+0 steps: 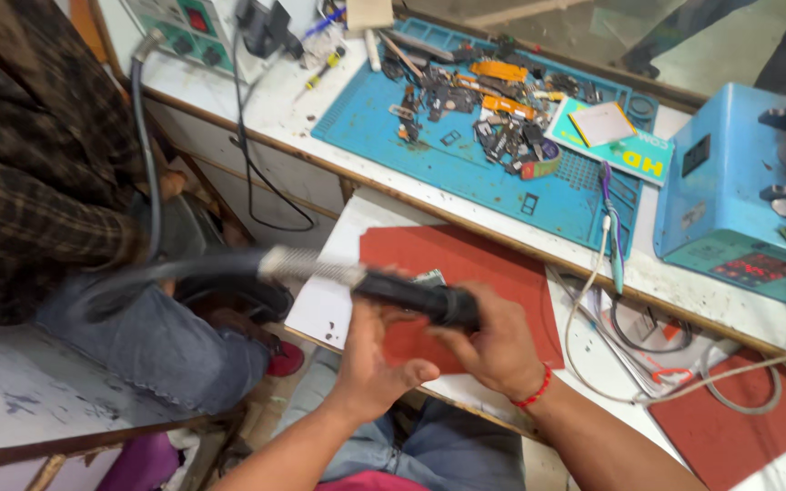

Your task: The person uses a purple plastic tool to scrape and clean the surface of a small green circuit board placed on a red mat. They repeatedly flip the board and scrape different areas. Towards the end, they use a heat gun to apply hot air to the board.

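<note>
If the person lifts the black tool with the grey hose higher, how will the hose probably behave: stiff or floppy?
The grey hose will probably bend and trail: it already curves loosely away from the black handle. The coiled metal sleeve near the handle looks stiffer, so that part may flex less. Both the left hand and the right hand grip the handle, suggesting the hose drags on it.

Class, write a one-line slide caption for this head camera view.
Both hands, left and right, grip a black hose-fed tool over a red mat beside a cluttered blue mat.
</note>
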